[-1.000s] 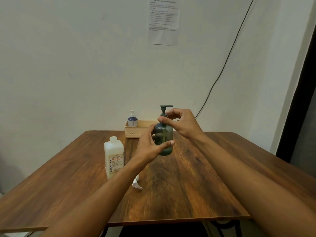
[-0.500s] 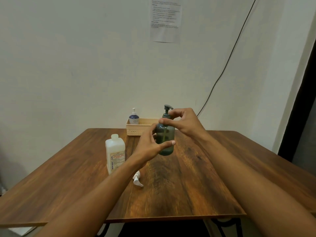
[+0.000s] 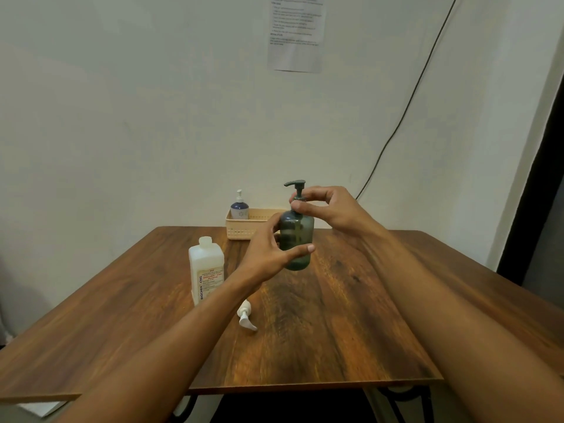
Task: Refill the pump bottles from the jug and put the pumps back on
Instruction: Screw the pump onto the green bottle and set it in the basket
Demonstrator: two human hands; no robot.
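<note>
A dark green pump bottle [image 3: 297, 236] stands upright on the wooden table [image 3: 335, 331], its green pump [image 3: 296, 187] on top with the spout pointing left. My left hand [image 3: 270, 254] wraps around the bottle's body. My right hand [image 3: 329, 209] pinches the pump's collar at the neck. A white open-topped bottle with a printed label [image 3: 206, 270] stands to the left with no pump on it. A loose white pump [image 3: 245, 319] lies on the table in front of it.
A beige basket [image 3: 244, 228] sits at the table's back edge against the wall, holding a small blue pump bottle [image 3: 239, 206]. A paper sheet [image 3: 294, 32] and a black cable [image 3: 406, 111] hang on the wall.
The green pump's spout has turned between frames, from pointing right to pointing left, with my right fingers shifting at the collar. The left hand keeps its hold on the bottle.
</note>
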